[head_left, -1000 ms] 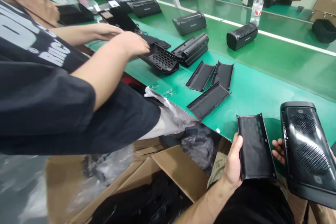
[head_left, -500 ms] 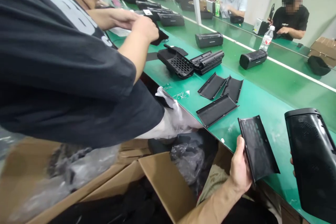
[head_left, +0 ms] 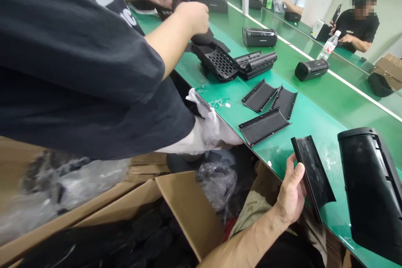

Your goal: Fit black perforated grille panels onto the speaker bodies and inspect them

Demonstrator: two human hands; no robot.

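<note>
View shifted left, left hand [head_left: 290, 190] curled around speaker panel [head_left: 310, 171], green workbench [head_left: 317, 134], right hand hidden

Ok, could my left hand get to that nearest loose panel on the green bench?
Probably yes: the left hand is close to the nearest loose panel, with only green bench between, though it holds another panel.

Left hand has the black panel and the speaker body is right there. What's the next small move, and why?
I'd probably turn the curved black panel in your left hand toward the speaker body and try it against the mesh side: its curve seems to match that side, and the hand already holds it right beside the body.
</note>
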